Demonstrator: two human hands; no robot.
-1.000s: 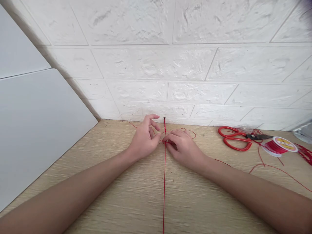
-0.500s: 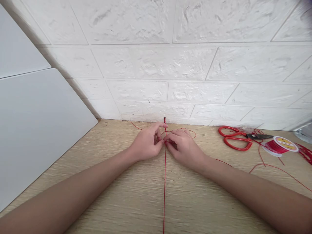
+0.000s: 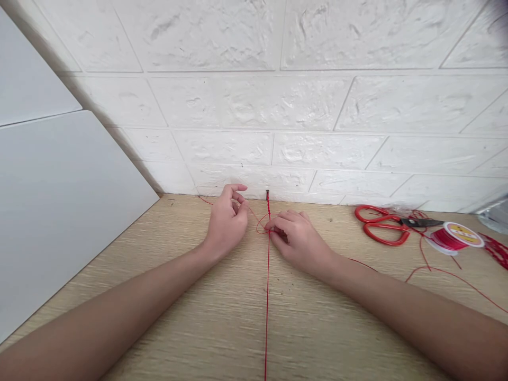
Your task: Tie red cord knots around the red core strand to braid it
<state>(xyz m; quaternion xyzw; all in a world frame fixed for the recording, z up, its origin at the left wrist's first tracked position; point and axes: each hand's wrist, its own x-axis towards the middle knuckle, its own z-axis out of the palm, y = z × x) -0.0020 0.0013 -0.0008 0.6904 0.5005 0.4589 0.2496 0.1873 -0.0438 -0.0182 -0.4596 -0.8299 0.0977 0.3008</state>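
We see the left hand (image 3: pixel 228 219) drawn away leftward, fingers curled close; we cannot tell whether they pinch the thin red thread (image 3: pixel 253 213) reaching them. A small loop (image 3: pixel 257 225) now shows beside the straight red cord (image 3: pixel 267 296) down the desk's (image 3: pixel 190 317) middle. The right hand (image 3: pixel 296 238) pinches that cord below its braided part (image 3: pixel 269 203); the loose loop beyond has gone from view, so slack seems pulled left. Farther right lie scissors (image 3: pixel 405 224).

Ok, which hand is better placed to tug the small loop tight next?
Probably the left hand: it sits on the same side of the long string as the loop, with thread running by its fingers. The right hand appears busy, its fingertips pinching the string beside the loop.
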